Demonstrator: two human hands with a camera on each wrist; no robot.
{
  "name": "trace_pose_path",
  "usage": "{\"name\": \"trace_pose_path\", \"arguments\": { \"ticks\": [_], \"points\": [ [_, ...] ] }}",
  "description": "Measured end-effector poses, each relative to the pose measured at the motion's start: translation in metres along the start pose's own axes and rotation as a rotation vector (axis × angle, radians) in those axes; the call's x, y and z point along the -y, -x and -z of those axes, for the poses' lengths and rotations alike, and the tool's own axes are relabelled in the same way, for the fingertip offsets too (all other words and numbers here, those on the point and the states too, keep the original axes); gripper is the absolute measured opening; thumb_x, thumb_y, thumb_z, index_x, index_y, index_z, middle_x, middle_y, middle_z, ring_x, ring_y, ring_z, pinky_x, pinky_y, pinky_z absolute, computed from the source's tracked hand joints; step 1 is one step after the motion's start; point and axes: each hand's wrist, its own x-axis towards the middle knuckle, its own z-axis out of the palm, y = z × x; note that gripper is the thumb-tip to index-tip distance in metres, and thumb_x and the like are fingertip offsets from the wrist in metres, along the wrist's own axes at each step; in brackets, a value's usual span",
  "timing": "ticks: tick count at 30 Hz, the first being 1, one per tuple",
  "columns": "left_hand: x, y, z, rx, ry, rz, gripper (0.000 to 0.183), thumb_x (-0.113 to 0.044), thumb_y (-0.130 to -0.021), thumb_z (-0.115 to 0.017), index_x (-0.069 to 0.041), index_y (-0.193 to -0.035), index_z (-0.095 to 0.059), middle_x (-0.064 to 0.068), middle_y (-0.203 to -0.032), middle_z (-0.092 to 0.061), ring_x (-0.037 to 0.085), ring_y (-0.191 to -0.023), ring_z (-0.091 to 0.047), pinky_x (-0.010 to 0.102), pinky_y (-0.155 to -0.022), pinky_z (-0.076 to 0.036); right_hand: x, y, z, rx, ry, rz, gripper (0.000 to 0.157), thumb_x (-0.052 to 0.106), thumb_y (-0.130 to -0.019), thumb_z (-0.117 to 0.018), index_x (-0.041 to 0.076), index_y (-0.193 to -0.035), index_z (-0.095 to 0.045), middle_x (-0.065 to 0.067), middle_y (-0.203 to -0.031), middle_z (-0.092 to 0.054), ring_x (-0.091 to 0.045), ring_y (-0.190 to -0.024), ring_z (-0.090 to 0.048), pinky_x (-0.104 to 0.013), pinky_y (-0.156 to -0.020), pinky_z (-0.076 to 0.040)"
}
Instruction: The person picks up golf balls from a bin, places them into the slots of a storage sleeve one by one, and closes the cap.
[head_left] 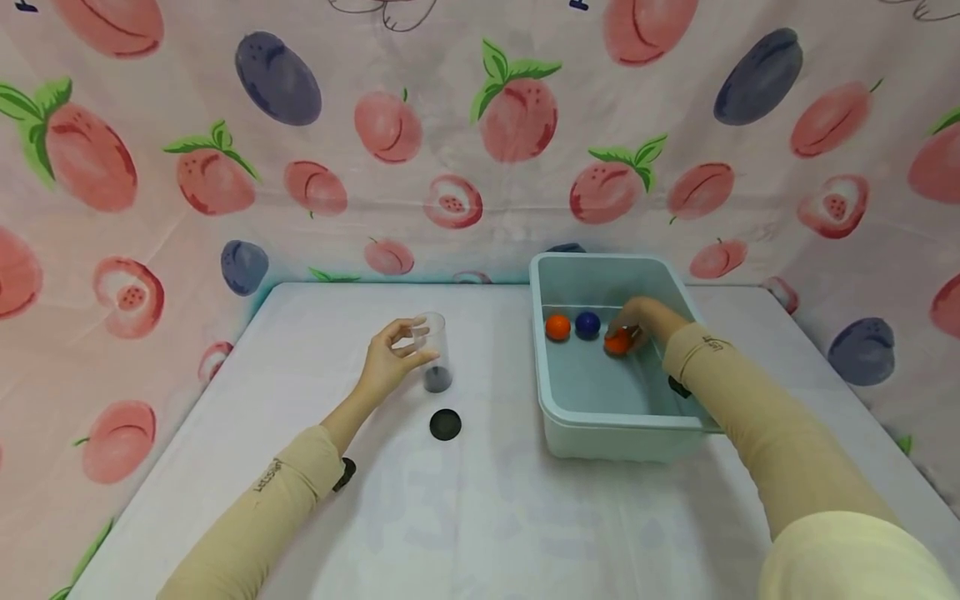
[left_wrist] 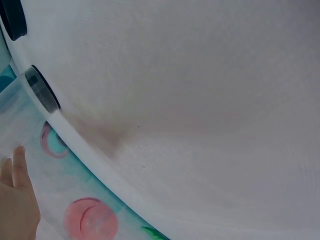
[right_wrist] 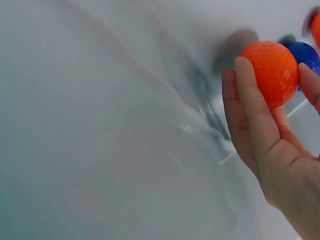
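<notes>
orange dimpled ball [right_wrist: 274,72] pinched by right fingers [right_wrist: 254,100], centre-right, still inside pale-green plastic bin [head_left: 622,442]; clear plastic cylinder [head_left: 436,343], seemingly unfilled, gripped by left fingers [head_left: 401,329].

Snug beige sleeves cover the left forearm [head_left: 243,521] and right forearm [head_left: 780,433], each printed near the cuff with small dark lettering too small to read surely. A black device shows at the left cuff [head_left: 345,474] and another at the right [head_left: 678,387]. A looser, pale cream sleeve [head_left: 855,558] overlaps the right one higher up; left hand [head_left: 390,354] and right hand [right_wrist: 282,162] are bare.
</notes>
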Motion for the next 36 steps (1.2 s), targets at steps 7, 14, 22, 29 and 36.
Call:
{"name": "trace_pose_path", "arguments": {
  "ticks": [7, 14, 22, 29, 36],
  "points": [
    [0.000, 0.000, -0.001, 0.005, 0.002, -0.017, 0.052, 0.003, -0.075, -0.075, 0.004, -0.123, -0.054, 0.027, -0.121, -0.058, 0.037, -0.118, -0.054, 0.028, -0.095, -0.050, 0.006, 0.023, -0.001, -0.006, -0.036, 0.032, 0.049, 0.002, -0.092, -0.052, -0.019, -0.131, -0.032, -0.029, -0.122, -0.039, -0.034, -0.109, -0.047, -0.040, -0.102, -0.047],
    [0.000, 0.000, -0.002, 0.005, 0.003, -0.027, 0.051, 0.002, -0.075, -0.075, 0.002, -0.122, -0.055, 0.026, -0.120, -0.059, 0.036, -0.118, -0.055, 0.029, -0.096, -0.050, 0.007, 0.027, 0.007, -0.029, -0.015, 0.089, 0.055, 0.007, -0.091, -0.055, -0.018, -0.132, -0.029, -0.029, -0.126, -0.039, -0.034, -0.105, -0.050, -0.039, -0.096, -0.051],
    [0.001, 0.002, 0.000, 0.014, -0.009, -0.013, 0.051, 0.000, -0.076, -0.075, 0.003, -0.123, -0.054, 0.027, -0.123, -0.057, 0.037, -0.119, -0.055, 0.032, -0.097, -0.049, 0.011, 0.030, 0.008, 0.014, -0.063, 0.166, 0.051, 0.009, -0.093, -0.054, -0.015, -0.133, -0.035, -0.030, -0.136, -0.035, -0.035, -0.113, -0.048, -0.038, -0.094, -0.052],
    [0.002, 0.004, 0.001, 0.019, -0.009, -0.013, 0.051, -0.001, -0.076, -0.075, 0.003, -0.122, -0.054, 0.025, -0.125, -0.057, 0.038, -0.119, -0.054, 0.033, -0.097, -0.049, 0.016, 0.039, 0.011, 0.084, -0.146, 0.239, 0.051, 0.009, -0.094, -0.051, -0.012, -0.137, -0.035, -0.029, -0.141, -0.030, -0.022, -0.095, -0.057, -0.036, -0.094, -0.052],
    [0.002, 0.001, 0.001, 0.020, 0.000, -0.021, 0.051, 0.000, -0.076, -0.075, 0.003, -0.122, -0.054, 0.029, -0.125, -0.055, 0.040, -0.119, -0.054, 0.033, -0.098, -0.049, 0.026, 0.048, 0.014, 0.109, -0.214, 0.278, 0.051, 0.012, -0.096, -0.050, -0.009, -0.140, -0.034, -0.018, -0.121, -0.042, -0.014, -0.082, -0.058, -0.029, -0.085, -0.056]
  ]
}}
